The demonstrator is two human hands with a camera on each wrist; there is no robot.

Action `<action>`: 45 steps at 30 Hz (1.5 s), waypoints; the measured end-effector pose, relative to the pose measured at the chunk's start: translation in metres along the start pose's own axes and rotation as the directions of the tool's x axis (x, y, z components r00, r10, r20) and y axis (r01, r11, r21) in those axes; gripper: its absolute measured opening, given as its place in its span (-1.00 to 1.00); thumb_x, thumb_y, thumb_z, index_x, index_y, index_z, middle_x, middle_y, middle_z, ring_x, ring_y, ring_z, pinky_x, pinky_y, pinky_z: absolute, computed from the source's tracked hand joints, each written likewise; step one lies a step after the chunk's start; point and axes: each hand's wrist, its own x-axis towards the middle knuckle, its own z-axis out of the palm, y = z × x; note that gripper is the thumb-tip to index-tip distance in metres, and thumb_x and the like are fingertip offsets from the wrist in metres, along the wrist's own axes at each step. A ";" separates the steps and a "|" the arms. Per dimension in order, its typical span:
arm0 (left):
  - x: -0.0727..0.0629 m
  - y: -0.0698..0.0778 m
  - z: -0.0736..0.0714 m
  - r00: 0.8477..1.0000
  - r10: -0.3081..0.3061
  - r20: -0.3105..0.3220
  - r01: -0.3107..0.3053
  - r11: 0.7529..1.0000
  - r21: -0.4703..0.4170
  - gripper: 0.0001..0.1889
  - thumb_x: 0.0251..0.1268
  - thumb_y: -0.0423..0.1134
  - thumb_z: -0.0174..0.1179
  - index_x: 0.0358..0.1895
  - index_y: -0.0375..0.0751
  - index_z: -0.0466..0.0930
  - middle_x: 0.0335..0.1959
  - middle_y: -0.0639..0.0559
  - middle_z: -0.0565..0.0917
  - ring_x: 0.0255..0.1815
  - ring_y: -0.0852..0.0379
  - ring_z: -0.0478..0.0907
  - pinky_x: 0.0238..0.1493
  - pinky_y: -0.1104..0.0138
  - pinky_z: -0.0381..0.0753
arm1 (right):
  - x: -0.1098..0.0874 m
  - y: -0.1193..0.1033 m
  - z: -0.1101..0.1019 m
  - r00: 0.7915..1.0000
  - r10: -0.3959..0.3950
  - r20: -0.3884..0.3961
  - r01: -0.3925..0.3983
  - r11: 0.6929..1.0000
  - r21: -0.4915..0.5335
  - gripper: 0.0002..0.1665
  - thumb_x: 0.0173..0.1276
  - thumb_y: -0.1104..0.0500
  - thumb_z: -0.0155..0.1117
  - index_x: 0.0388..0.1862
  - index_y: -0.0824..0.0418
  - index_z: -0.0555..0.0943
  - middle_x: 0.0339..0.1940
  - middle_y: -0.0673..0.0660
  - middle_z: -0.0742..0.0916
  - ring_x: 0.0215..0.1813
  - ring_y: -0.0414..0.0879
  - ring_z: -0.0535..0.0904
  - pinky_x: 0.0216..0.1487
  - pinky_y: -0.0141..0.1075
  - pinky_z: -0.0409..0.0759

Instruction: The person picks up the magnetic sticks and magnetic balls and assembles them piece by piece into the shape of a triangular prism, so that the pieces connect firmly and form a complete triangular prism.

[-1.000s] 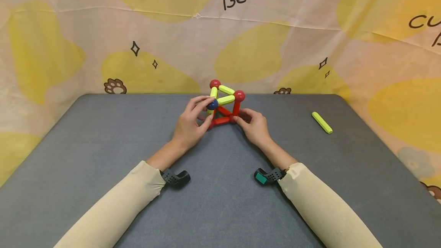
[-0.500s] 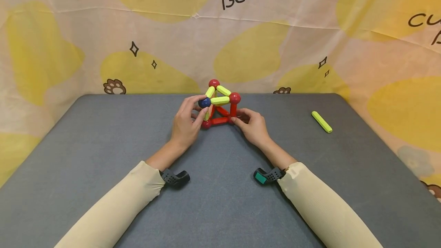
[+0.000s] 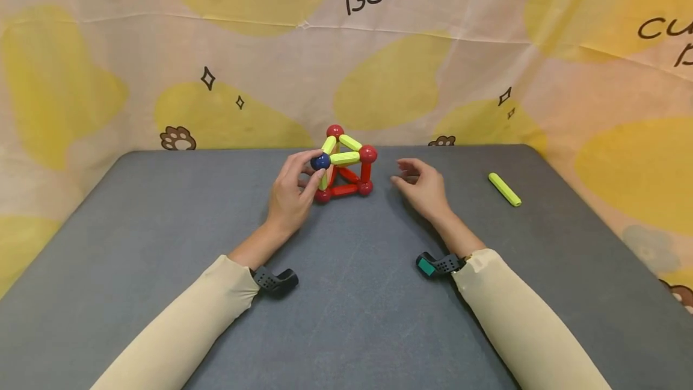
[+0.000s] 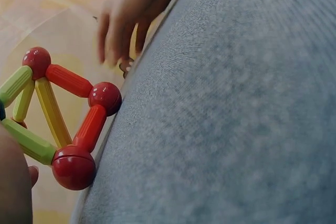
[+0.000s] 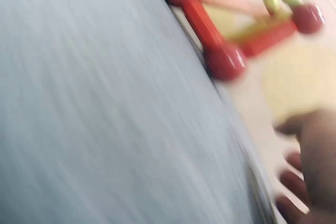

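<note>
A frame of magnetic rods and balls stands on the table, with red rods low down and yellow-green rods on top. Red balls join most corners, and a blue ball sits at the upper left one. My left hand pinches that blue ball between thumb and fingers. To the right of the frame, my right hand hovers apart from it, fingers loosely bent and holding nothing. In the right wrist view the frame's red rod is blurred.
A loose yellow-green rod lies on the grey table, to the right of my right hand. Behind the table hangs a patterned cloth with yellow patches and lettering.
My right hand has let go of the frame's lower right red ball and drawn away to the right. The frame and my left hand shifted slightly left early on, then held steady.
</note>
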 end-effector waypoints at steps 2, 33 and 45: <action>0.000 0.000 0.000 1.000 0.003 0.004 -0.003 1.000 0.001 -0.64 0.49 -0.24 0.18 0.28 -0.13 0.54 0.16 -0.13 0.60 -0.13 0.04 0.62 -0.25 0.19 0.72 | 0.002 0.014 -0.015 0.989 0.017 -0.148 -0.032 0.994 -0.104 -0.53 0.34 0.18 0.36 0.20 0.30 0.62 0.12 0.32 0.72 0.17 0.20 0.63 0.27 0.04 0.54; 0.002 0.003 0.005 1.000 0.004 0.012 -0.003 1.000 -0.020 -0.65 0.51 -0.23 0.16 0.29 -0.13 0.53 0.17 -0.14 0.58 -0.13 0.04 0.62 -0.31 0.38 0.63 | -0.003 0.050 -0.053 0.998 0.041 -0.052 -0.055 0.953 -0.299 -0.67 0.42 0.13 0.35 0.08 0.25 0.72 0.07 0.33 0.77 0.11 0.28 0.65 0.17 0.13 0.55; 0.000 0.002 0.001 1.000 -0.008 0.006 0.008 1.000 -0.014 -0.65 0.51 -0.24 0.16 0.29 -0.14 0.53 0.16 -0.15 0.58 -0.13 0.02 0.62 -0.32 0.35 0.63 | -0.005 0.018 -0.018 0.997 -0.058 -0.041 0.056 0.997 -0.050 -0.68 0.37 0.10 0.42 0.05 0.16 0.75 0.02 0.21 0.80 0.02 0.10 0.72 0.02 -0.06 0.64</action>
